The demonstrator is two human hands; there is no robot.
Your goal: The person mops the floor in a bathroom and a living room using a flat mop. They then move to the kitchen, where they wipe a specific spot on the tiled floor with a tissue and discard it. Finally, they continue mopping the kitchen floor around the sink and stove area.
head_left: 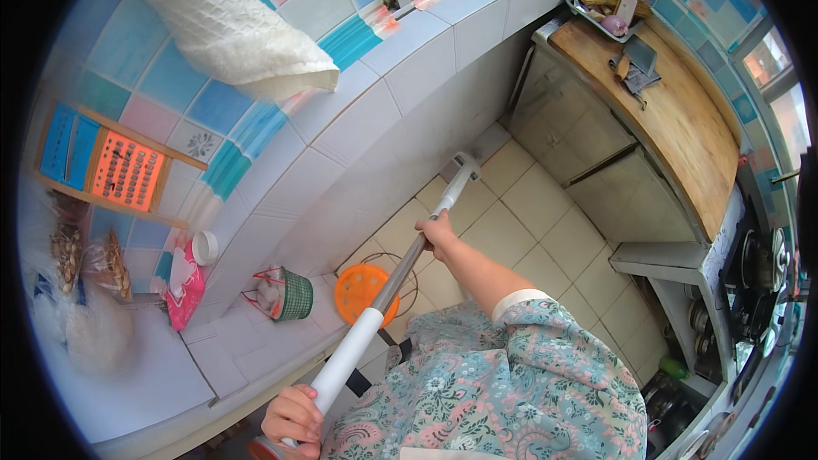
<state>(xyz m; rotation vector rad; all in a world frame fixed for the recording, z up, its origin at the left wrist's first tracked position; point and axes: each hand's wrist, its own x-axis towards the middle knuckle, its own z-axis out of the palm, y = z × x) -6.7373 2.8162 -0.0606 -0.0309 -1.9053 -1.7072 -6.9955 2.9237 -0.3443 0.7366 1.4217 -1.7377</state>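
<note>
A long mop [354,349], with a thick white grip section and a grey metal pole, slants from the lower left towards the far corner. Its white head [464,165] lies low at the foot of the wall, next to the cabinet; its underside is hidden. My left hand [292,417] is wrapped round the grip's near end. Farther along, my right hand [437,234] grips the pole with the arm stretched forward. An orange round basin [365,291] sits on the floor just beside the pole.
A green basket [294,296] stands left of the basin on the tiled ledge. Metal cabinets [567,111] under a wooden top [673,128] bound the right side, with a knife [637,58] on top. Pots [754,260] line the right edge. A white towel [230,30] hangs at upper left.
</note>
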